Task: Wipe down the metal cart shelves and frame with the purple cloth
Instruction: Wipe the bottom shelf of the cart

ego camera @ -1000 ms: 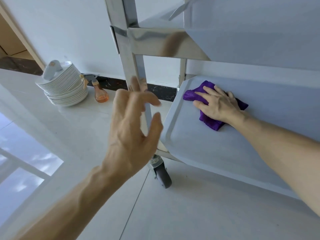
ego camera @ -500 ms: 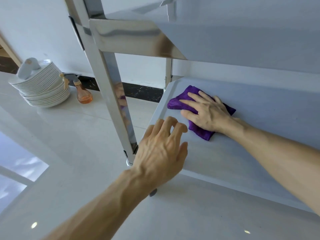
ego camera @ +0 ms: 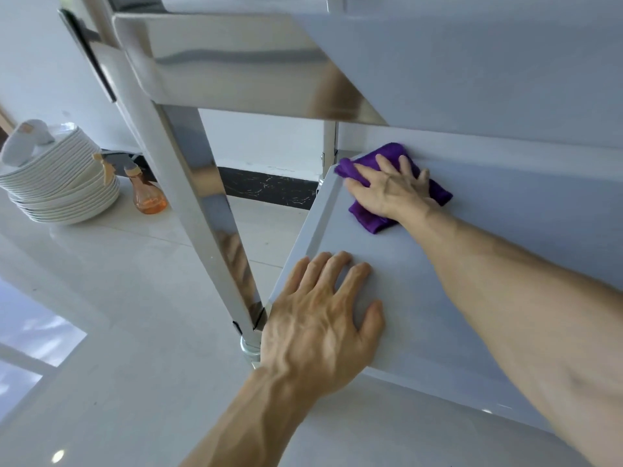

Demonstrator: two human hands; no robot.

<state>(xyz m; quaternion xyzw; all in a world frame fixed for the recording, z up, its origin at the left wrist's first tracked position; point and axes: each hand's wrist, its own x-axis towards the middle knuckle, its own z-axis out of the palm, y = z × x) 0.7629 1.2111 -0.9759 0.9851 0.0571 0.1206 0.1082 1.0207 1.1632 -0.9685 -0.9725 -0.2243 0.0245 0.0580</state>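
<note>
I see the lower shelf of the shiny metal cart (ego camera: 472, 298), a flat grey tray with a raised rim, and I describe everything from this shelf. The crumpled purple cloth (ego camera: 367, 220) lies on the shelf at its far left corner, close to the rear post. The right hand (ego camera: 392, 190) lies flat on top of the cloth, fingers stretched and a little apart, and presses it against the shelf surface; I see no pinch. The left hand (ego camera: 320, 318) rests palm down on the near left part of the shelf, fingers spread and straight, and it holds nothing. It is well apart from the cloth. Just left of this hand stands the polished front leg of the cart frame (ego camera: 188, 170), which goes up to the upper metal shelf (ego camera: 472, 62) above. To the left of the shelf, on the glossy white floor (ego camera: 118, 332), there is a stack of white plates (ego camera: 64, 193) with a white object on top, and beside it a small orange spray bottle (ego camera: 148, 197)
</note>
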